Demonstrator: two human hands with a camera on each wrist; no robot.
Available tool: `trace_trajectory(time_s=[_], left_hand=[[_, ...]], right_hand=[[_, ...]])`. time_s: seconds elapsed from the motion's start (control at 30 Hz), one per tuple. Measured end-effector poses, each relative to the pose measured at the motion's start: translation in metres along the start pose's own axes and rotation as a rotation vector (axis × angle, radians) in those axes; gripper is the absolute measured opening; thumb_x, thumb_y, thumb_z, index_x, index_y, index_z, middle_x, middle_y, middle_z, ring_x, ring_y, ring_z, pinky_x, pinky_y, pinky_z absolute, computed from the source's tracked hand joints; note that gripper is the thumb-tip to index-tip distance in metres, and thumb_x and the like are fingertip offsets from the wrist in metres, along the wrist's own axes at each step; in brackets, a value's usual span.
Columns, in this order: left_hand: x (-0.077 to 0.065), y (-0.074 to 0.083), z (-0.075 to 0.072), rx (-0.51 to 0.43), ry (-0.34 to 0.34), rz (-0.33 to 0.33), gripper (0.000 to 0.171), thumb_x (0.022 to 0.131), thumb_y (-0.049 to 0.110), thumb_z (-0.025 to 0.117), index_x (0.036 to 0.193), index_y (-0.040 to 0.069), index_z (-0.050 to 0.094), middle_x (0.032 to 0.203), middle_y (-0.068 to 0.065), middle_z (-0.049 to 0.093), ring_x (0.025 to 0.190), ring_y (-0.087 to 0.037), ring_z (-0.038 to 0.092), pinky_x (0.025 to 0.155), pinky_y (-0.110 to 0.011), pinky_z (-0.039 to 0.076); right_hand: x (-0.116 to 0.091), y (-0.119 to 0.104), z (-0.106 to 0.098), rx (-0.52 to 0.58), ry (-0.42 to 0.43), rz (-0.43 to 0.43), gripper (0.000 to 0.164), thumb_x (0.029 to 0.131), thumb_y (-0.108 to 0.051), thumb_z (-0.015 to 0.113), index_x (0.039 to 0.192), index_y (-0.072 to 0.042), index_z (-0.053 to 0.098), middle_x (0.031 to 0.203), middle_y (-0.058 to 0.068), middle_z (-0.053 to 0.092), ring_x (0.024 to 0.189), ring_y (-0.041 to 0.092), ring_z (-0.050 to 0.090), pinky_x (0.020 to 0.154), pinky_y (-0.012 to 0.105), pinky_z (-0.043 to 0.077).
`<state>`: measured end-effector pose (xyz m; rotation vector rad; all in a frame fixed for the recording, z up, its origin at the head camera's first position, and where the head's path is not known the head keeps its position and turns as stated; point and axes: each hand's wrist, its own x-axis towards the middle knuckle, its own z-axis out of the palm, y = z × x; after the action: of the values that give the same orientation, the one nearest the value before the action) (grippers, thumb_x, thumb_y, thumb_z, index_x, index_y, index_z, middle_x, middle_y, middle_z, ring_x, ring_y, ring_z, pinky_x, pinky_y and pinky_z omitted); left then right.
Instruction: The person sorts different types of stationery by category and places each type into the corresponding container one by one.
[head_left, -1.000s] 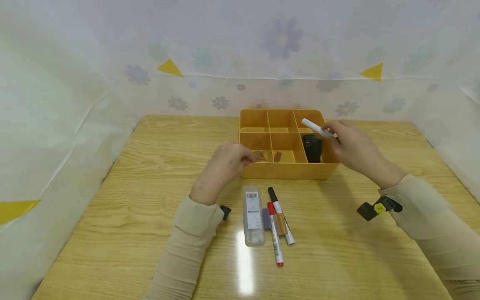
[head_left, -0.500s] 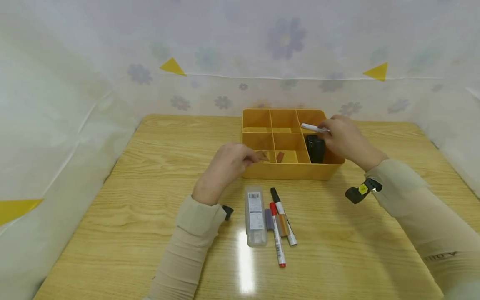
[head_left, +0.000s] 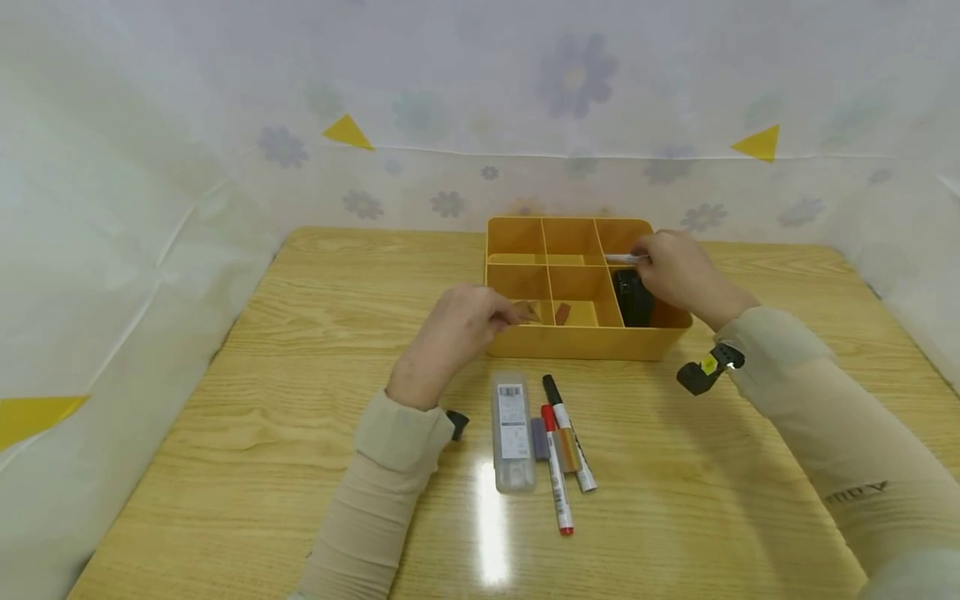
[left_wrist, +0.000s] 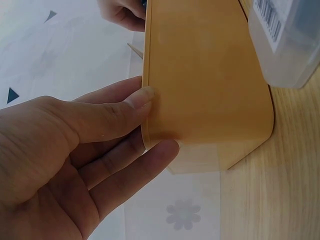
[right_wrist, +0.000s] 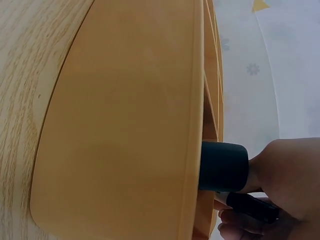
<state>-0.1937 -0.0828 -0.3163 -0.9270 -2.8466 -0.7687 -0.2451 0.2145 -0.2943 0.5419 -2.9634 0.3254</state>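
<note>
An orange divided organizer box [head_left: 577, 342] stands at the back of the table. My left hand [head_left: 453, 333] grips its front left rim; in the left wrist view the thumb presses the outer wall, with fingers behind the rim. My right hand [head_left: 678, 271] holds a white marker [head_left: 621, 258] low in the back right compartment. The marker's black end [right_wrist: 252, 207] shows under the hand in the right wrist view. A black object [head_left: 633, 297] stands in the front right compartment. A small reddish-brown piece [head_left: 562, 314] lies in the front middle one.
In front of the box lie a clear plastic case [head_left: 513, 433] with a white label, a red-capped marker [head_left: 558, 483] and a black-capped marker [head_left: 557, 400]. A purple block [head_left: 540, 439] and an orange block [head_left: 568, 450] lie among them. A patterned sheet hangs behind the table.
My right hand has moved left and lowered the white marker into the back right compartment, the marker turning nearly level. The left hand keeps its grip on the box.
</note>
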Motion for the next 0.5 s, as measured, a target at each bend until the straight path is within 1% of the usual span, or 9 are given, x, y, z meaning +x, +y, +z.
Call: trace_trajectory(time_s=[0.1,0.23,0.33,0.43,0.5], left_hand=[[0.0,-0.0001,0.0002,0.006,-0.002,-0.004,0.01,0.085,0.012,0.065,0.09,0.017,0.072,0.093,0.003,0.068,0.081,-0.006,0.056,0.073,-0.021,0.049],[-0.0001,0.0004,0.0006,0.002,0.0,0.003,0.009,0.085,0.013,0.065,0.09,0.017,0.072,0.093,0.003,0.068,0.08,-0.007,0.056,0.073,-0.021,0.049],[-0.0003,0.0011,0.0006,-0.002,0.003,0.008,0.009,0.085,0.014,0.065,0.089,0.017,0.072,0.092,0.003,0.068,0.08,-0.006,0.055,0.073,-0.021,0.049],[-0.0003,0.0018,0.0004,0.0,0.005,0.008,0.009,0.085,0.013,0.065,0.089,0.017,0.072,0.092,0.003,0.068,0.08,-0.006,0.055,0.073,-0.021,0.049],[-0.0005,0.0025,0.0,0.0,0.005,0.01,0.009,0.085,0.013,0.065,0.09,0.016,0.072,0.092,0.003,0.068,0.08,-0.007,0.055,0.073,-0.021,0.049]], right_hand=[[0.0019,0.0009,0.0011,0.007,-0.026,0.021,0.025,0.088,-0.003,0.043,0.102,0.007,0.062,0.097,0.027,0.062,0.079,0.032,0.057,0.068,0.047,0.049],[0.0026,0.0014,0.0018,-0.003,-0.051,0.036,0.026,0.091,-0.007,0.043,0.102,0.006,0.062,0.1,0.027,0.062,0.075,0.029,0.056,0.063,0.043,0.045],[0.0011,0.0009,0.0014,-0.014,-0.055,0.034,0.028,0.092,-0.009,0.04,0.103,0.006,0.062,0.099,0.027,0.062,0.066,0.026,0.054,0.058,0.04,0.043],[-0.0018,-0.0002,0.0008,-0.004,-0.065,0.036,0.032,0.095,-0.012,0.036,0.105,0.005,0.061,0.093,0.024,0.063,0.053,0.023,0.047,0.051,0.037,0.04],[-0.004,-0.0011,0.0001,0.007,-0.068,0.036,0.033,0.096,-0.014,0.035,0.106,0.005,0.061,0.089,0.022,0.063,0.049,0.021,0.043,0.049,0.036,0.038]])
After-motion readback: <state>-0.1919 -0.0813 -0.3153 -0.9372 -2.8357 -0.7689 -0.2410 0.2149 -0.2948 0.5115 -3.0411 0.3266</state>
